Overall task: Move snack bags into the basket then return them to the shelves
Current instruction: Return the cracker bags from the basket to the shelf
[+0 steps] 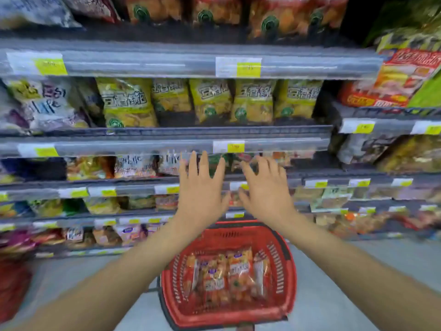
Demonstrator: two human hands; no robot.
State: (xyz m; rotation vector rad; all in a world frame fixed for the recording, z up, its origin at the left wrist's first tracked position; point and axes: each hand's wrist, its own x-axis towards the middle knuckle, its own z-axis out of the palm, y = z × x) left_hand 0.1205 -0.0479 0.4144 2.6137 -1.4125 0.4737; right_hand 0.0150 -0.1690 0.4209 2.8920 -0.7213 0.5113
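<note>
**Step in hand.** Several orange snack bags (pixel 229 275) lie flat in the red basket (pixel 281 266), side by side across its bottom. The basket stands on the floor (pixel 334 283) in front of the shelving, directly under the forearms. Both hands are raised to the shelves and carry nothing. This is judged to be a reach toward the shelf, either for another bag to load or at the turn between loading and returning. The frame does not settle which.

**Next move.** If loading goes on, one hand must close on a bag in the shelf row (pixel 136 166) behind the fingertips, draw it over the front edge of its shelf (pixel 107 191), and lower it into the basket. If returning begins, a hand must drop to the basket and take a bag by its edge. The bags are thin film packs, so a light pinch should be enough.

**Hand pose.**
- Left hand (pixel 201 187): back toward the camera, fingers straight and spread, pointing up at the shelf row; nothing held.
- Right hand (pixel 265 189): just beside the left, apart from it, fingers spread and slightly bent at the tips; nothing held.
- Whether either hand touches a bag cannot be told; motion blur hides the fingertips' contact.
</note>
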